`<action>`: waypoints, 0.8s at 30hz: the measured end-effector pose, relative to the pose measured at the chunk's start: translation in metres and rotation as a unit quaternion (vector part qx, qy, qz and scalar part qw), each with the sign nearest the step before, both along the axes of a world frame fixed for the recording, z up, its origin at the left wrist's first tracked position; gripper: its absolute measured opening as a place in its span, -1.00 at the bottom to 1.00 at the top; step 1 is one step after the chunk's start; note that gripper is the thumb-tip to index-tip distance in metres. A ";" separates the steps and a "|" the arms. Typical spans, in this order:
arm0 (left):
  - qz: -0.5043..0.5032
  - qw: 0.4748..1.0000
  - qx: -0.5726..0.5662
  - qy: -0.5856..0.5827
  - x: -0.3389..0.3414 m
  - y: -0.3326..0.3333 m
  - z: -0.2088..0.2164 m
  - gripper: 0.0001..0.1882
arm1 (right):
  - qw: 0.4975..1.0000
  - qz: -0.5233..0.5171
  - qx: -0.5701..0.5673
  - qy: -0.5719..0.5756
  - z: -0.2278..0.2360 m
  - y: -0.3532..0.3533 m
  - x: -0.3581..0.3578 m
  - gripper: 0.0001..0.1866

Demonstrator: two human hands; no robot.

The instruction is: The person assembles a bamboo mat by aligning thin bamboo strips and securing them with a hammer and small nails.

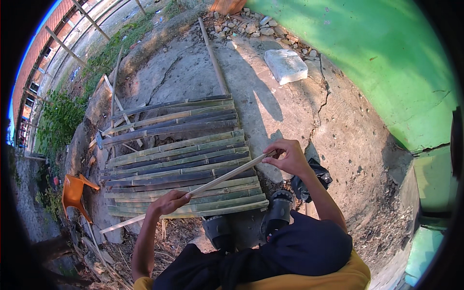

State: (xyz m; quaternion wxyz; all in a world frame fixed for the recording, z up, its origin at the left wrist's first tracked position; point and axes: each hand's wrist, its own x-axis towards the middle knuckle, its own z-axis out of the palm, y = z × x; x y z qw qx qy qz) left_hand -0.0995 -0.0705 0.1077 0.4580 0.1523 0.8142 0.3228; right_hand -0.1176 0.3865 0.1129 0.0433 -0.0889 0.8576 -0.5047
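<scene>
The left hand [172, 202] is clamped on a thin bamboo strip [227, 175]; at two o'clock from it, the right hand [288, 157] pinches the strip's end. The strip slants above bamboo slats [183, 145].

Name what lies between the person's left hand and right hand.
In the head view, a thin pale strip spans from the left hand to the right hand, with bamboo slats on the ground beneath it.
</scene>
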 end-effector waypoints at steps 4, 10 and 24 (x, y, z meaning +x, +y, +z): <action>-0.014 0.995 -0.015 0.096 0.001 0.006 0.014 -0.46 | 0.999 -0.005 -0.011 0.031 0.004 0.000 0.002 -0.72; 0.028 0.933 -0.007 0.357 0.013 0.017 0.027 -0.74 | 0.988 -0.038 -0.012 0.150 0.035 -0.001 0.012 -0.71; 0.060 0.866 0.013 0.497 -0.001 0.007 0.031 -0.74 | 0.950 -0.032 0.015 0.310 0.036 -0.009 0.035 -0.69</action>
